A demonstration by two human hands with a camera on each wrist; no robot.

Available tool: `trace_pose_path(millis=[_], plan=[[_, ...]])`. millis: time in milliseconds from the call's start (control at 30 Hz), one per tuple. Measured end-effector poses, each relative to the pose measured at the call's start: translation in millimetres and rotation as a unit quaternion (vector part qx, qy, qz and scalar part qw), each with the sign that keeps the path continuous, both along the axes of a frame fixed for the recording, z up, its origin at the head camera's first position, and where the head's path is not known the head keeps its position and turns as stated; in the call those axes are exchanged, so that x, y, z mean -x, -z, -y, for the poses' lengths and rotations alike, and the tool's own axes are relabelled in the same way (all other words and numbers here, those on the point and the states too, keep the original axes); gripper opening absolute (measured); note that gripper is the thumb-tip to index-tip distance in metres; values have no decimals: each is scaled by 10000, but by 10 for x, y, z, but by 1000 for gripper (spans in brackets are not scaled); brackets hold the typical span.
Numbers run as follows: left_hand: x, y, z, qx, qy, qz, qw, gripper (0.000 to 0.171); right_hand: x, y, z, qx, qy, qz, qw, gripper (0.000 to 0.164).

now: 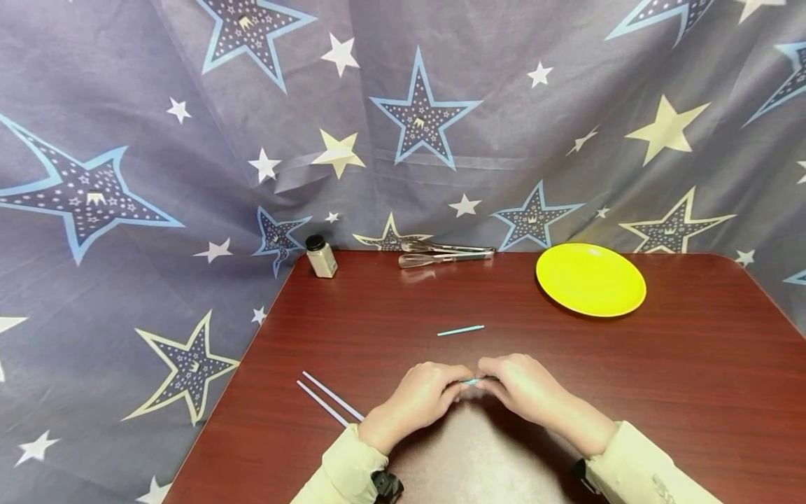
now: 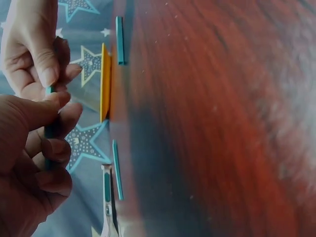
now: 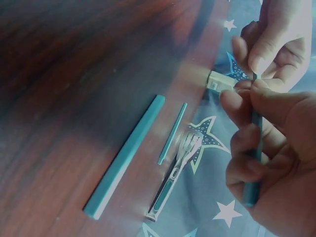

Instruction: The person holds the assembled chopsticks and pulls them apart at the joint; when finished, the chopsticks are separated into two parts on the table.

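Over the table's near middle, my left hand (image 1: 423,396) and right hand (image 1: 524,389) meet at a slim teal chopstick (image 1: 471,381). Each hand pinches it between thumb and fingers, with the fingertips close together at its middle. In the right wrist view the thicker end of the chopstick (image 3: 252,192) runs down through the curled right fingers. Beyond the hands lies a thin teal chopstick piece (image 1: 461,330). A thicker teal stick (image 3: 126,158) rests on the table in both wrist views; the head view does not show it.
Two lilac chopsticks (image 1: 330,399) lie left of my left forearm. Along the back stand a small jar with a black lid (image 1: 322,257), metal tongs (image 1: 447,256) and, further right, a yellow plate (image 1: 590,280). A star-patterned cloth (image 1: 441,189) hangs behind the table.
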State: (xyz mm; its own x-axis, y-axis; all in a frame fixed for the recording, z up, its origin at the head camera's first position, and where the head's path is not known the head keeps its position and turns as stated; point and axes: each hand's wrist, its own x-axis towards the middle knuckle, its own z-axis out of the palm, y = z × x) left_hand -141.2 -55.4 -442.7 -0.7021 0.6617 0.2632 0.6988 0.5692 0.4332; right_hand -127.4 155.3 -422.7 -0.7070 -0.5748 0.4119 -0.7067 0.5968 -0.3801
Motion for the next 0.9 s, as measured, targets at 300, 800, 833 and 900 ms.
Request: trace_pose_path(millis=[300,800,833,900], plan=[[-26,-16,-1,-542,502,133,9972,14,-45,-37,-72,99,-124,90,9998,23],[-66,-88,-56,-332,458,81,9984,13,-75,-45,-126,93,-3,-359,9993,22],[-73,-88,-62,-242,410,41,9989,12,-81,-40,-129,34,52,-358,9993,22],[-87,-76,-69,-113,333,-27,9994,12,-91,-29,-138,-48,90,-328,9994,22]])
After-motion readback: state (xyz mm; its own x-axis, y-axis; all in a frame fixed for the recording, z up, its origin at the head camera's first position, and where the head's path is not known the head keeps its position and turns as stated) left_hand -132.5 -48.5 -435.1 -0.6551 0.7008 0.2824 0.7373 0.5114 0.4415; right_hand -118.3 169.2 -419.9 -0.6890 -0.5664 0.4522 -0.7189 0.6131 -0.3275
